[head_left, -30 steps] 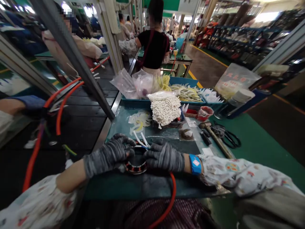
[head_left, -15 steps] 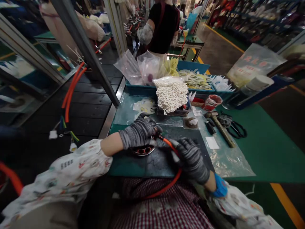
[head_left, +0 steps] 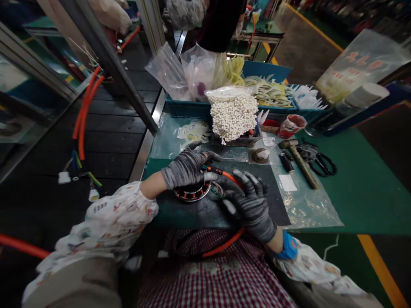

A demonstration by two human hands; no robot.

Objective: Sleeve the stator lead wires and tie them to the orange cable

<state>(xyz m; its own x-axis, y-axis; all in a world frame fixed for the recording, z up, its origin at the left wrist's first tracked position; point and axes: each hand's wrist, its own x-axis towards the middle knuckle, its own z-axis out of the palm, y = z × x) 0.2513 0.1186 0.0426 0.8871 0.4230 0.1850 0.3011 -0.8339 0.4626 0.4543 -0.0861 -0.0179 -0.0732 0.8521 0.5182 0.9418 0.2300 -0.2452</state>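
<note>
Bench: I saw a green workbench [head_left: 353,192] with a black rubber mat [head_left: 276,209] on its near-left part.
Cable: an orange sheathed cable [head_left: 229,177] ran from far-left to near-right across the mat, linking both hands.
Left hand: the grey-gloved left hand [head_left: 188,169] pinched the cable's far end.
Right hand: the right hand [head_left: 250,203] lay splayed on the cable, unclenched.
Ring: a round copper-wound stator ring [head_left: 192,194] sat under the left hand, which was the nearer; the right was just beside it.

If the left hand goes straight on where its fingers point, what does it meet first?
Probably the bag of white beads, up and to the right of the left hand; depth is unclear.
</note>
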